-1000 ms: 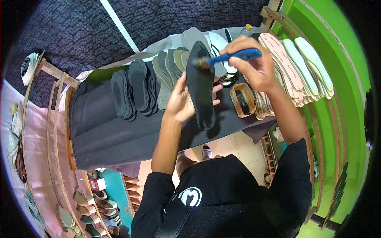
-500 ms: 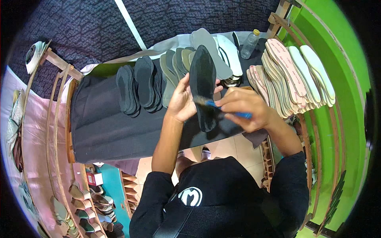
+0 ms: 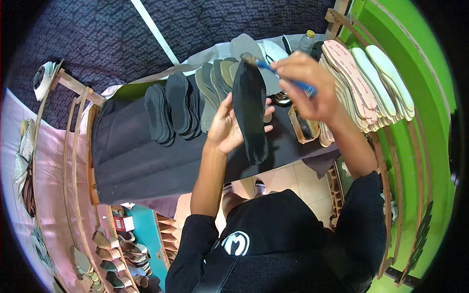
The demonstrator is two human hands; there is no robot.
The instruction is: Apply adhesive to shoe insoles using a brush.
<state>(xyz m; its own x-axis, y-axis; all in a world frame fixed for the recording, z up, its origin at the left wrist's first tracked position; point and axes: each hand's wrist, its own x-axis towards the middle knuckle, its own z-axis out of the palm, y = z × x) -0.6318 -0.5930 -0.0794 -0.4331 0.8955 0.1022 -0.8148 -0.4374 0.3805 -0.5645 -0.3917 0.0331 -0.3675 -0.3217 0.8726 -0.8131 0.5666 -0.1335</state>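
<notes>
A black insole stands lengthwise in front of me, its narrow toe end pointing away. My left hand grips it from beneath, with the thumb at its left edge and fingertips showing past its right edge. In my right hand is a blue-handled paintbrush, held between bent fingers. The brush's bristles lie at the insole's far tip. Below my right hand, a worn open container with dark stains sits on the table, partly hidden by my forearm.
Stacked black insoles and grey-olive ones lie on the dark-covered table. Pink and white insoles are piled at the right, near a clear bottle with a yellow cap. Wooden racks flank both sides.
My right hand has moved the paintbrush away from me, from the insole's middle to its far tip. The container below that hand has come into view. My left hand still holds the insole.
</notes>
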